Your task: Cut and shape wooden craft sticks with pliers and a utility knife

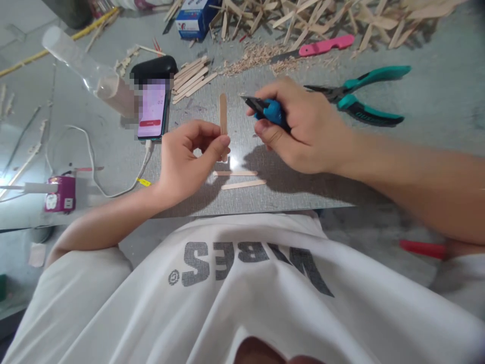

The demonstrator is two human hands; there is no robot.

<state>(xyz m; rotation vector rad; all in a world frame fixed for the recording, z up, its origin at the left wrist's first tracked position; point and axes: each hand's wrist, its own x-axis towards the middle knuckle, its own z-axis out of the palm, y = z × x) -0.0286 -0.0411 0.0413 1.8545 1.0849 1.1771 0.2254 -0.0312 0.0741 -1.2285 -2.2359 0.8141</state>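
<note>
Between thumb and fingers my left hand (193,154) pinches a wooden craft stick (223,112), held upright above the table. To its right, my right hand (299,124) is wrapped round a black and blue utility knife (271,112). The tip of the knife points left, toward the stick but apart from it. Two more craft sticks, an upper one (235,173) and a lower one (243,185), lie on the table (189,194) below my hands. Beyond my right hand rest teal-handled pliers (346,93), partly covered by that hand.
A phone (152,108) with its charging cable (93,167) lies left, near a plastic bottle (91,76) and a purple socket block (60,193). Behind are a stack of craft sticks (193,78), wood shavings (250,58), a pink-handled knife (326,45) and a blue box (195,20).
</note>
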